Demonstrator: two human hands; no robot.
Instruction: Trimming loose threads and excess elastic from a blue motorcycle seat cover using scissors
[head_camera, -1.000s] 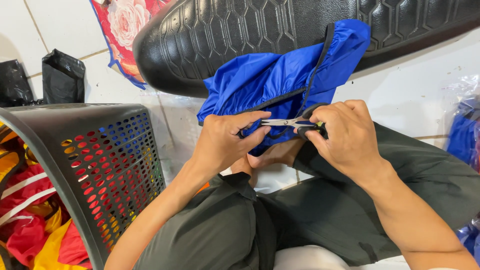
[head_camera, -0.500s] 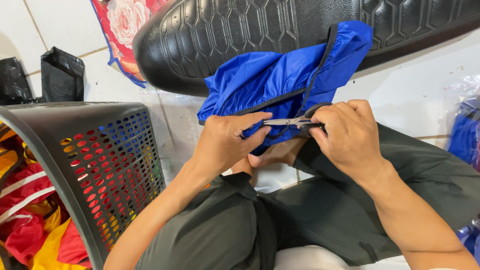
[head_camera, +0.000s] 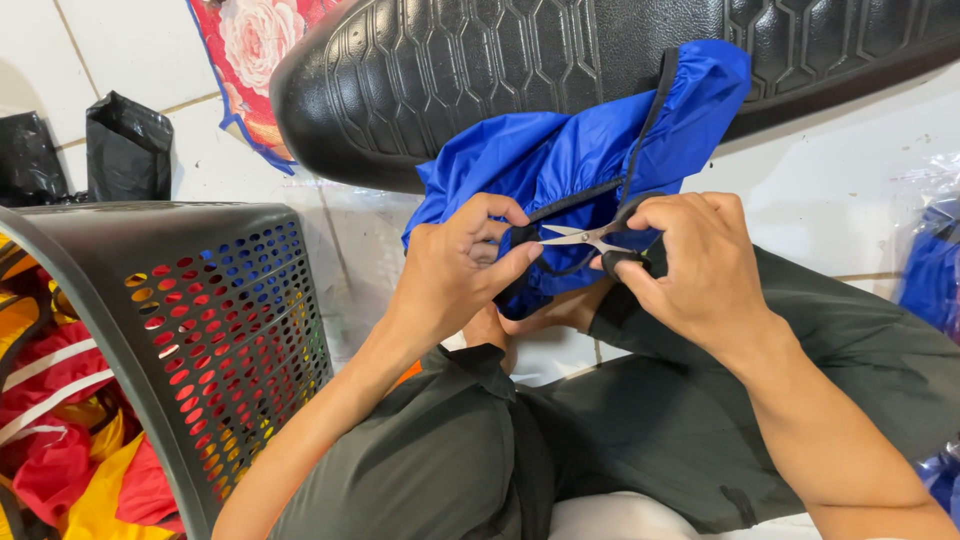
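Observation:
A shiny blue fabric cover (head_camera: 560, 150) with a black elastic hem hangs off the end of a black padded seat (head_camera: 520, 70). My left hand (head_camera: 455, 270) pinches the black hem between thumb and fingers. My right hand (head_camera: 690, 265) holds small scissors (head_camera: 585, 238) with black handles. Their silver blades are slightly parted and point left at the hem, right beside my left fingertips.
A dark perforated plastic basket (head_camera: 200, 330) at the left holds red and yellow cloth. Two black bags (head_camera: 125, 145) stand on the white tiled floor behind it. More blue fabric in clear plastic (head_camera: 930, 270) lies at the right edge. My legs in dark trousers (head_camera: 620, 430) fill the foreground.
The scissor blades have parted a little. My left fingers have shifted their pinch along the black hem toward the blade tips. The cover and seat have not moved.

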